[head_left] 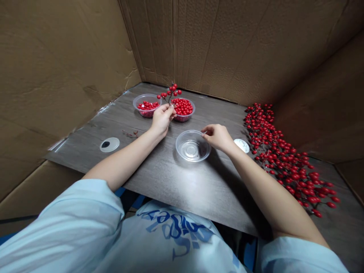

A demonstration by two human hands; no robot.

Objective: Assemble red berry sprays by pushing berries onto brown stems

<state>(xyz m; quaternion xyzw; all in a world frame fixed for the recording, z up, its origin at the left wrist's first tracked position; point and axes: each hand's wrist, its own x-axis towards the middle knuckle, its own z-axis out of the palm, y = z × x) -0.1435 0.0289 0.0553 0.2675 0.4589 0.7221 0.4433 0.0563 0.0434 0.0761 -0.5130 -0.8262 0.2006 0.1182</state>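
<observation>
A small sprig with red berries (172, 89) is pinched upright in my left hand (163, 119), in front of two clear bowls. The bowl of red berries (183, 107) behind that hand is full; the other bowl of berries (147, 106), to its left, is partly filled, with a small white piece among them. My right hand (216, 135) has its fingers closed on the right rim of a clear plastic bowl (193, 146) that holds hardly anything but a few tiny specks. The bowl stands on the grey table in front of me.
Long berry branches (280, 155) lie along the right side of the table (159, 170). Beside them is a round white item (241, 145). At left lie a flat disc with a dark spot (109, 144) and bare twig bits (131, 134). Cardboard walls (199, 49) surround the table.
</observation>
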